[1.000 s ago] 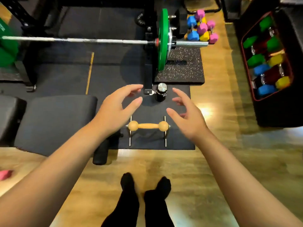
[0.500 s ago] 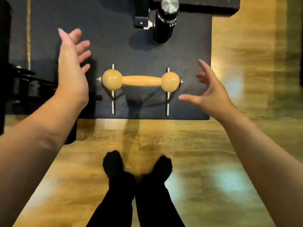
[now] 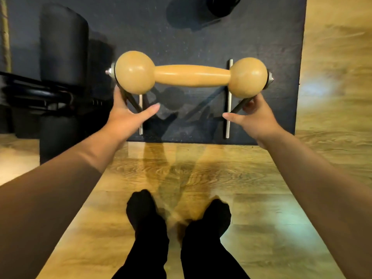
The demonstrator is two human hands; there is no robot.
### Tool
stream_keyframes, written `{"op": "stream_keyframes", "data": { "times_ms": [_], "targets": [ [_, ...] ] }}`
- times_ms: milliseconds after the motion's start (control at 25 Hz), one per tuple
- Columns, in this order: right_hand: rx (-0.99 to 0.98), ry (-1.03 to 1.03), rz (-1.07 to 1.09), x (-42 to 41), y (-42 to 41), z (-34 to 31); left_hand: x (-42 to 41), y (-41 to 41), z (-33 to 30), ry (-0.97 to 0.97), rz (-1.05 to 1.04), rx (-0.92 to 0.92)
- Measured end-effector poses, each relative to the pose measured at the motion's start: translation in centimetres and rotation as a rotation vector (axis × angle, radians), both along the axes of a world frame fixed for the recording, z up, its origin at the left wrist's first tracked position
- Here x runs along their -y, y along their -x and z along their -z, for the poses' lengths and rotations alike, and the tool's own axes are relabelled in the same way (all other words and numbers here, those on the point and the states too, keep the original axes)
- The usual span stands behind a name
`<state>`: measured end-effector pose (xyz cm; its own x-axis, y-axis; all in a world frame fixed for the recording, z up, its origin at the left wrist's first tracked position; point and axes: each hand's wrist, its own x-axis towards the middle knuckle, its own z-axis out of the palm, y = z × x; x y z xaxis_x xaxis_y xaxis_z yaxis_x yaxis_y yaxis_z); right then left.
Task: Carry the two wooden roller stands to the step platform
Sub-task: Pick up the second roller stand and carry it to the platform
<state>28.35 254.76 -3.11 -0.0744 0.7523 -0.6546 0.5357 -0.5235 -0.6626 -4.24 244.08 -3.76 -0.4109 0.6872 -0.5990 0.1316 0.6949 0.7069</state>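
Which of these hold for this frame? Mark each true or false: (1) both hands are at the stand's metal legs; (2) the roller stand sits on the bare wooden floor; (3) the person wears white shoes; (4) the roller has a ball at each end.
1. True: the left hand and right hand are each at a slanted leg under the wooden roller stand.
2. False: it is over the dark mat; the wooden floor lies beside it.
3. False: the feet are in black.
4. True: a rounded wooden ball caps each end.
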Motion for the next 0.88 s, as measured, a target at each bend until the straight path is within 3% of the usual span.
{"op": "stream_keyframes", "data": {
  "times_ms": [200,560,880],
  "targets": [
    [0.015,0.084,0.248,-1.0,3.0,4.2,-2.5,0.1,4.8,0.008,-0.207,0.039],
    [0.009,0.082,0.373,-1.4,3.0,7.5,-3.8,-0.2,7.1,-0.061,-0.492,0.202],
    [-0.051,0.103,0.509,-1.0,2.9,4.0,-2.9,-0.4,3.3,-0.112,-0.488,0.324]
  ]
}}
